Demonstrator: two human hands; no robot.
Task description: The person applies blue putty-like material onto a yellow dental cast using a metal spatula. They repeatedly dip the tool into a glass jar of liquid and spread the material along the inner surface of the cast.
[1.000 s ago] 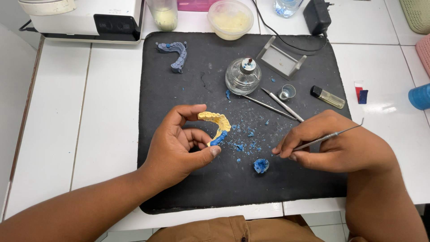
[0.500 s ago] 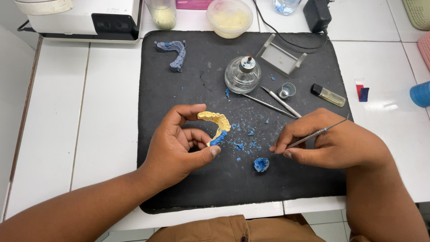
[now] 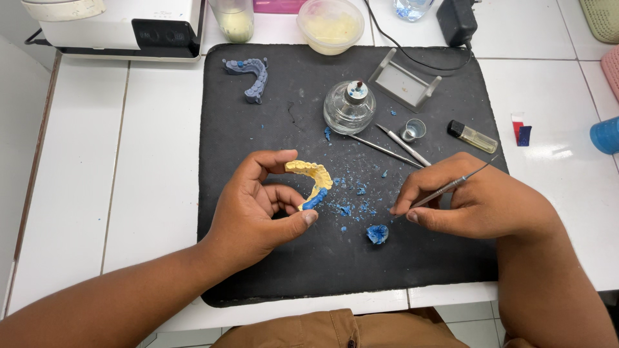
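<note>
My left hand (image 3: 258, 209) holds a yellow dental arch model (image 3: 312, 176) between thumb and fingers above a black mat (image 3: 258, 129); one end of the model carries blue wax. My right hand (image 3: 474, 203) grips a thin metal carving tool (image 3: 454, 183) like a pen, its tip pointing down-left near a small blue wax lump (image 3: 377, 233) on the mat. Blue wax crumbs (image 3: 354, 196) lie scattered between the two hands.
On the mat lie a grey-blue dental model (image 3: 250, 74), a glass spirit lamp (image 3: 349, 106), two metal instruments (image 3: 393, 147), a small metal cup (image 3: 413, 129), a grey stand (image 3: 407, 82) and a vial (image 3: 474, 136). A white machine (image 3: 116, 26), a tub (image 3: 330, 24) and a blue cup (image 3: 606, 135) stand around.
My right hand has slid slightly left and lowered the tool tip toward the blue wax lump. The left hand and the model have stayed in place.
</note>
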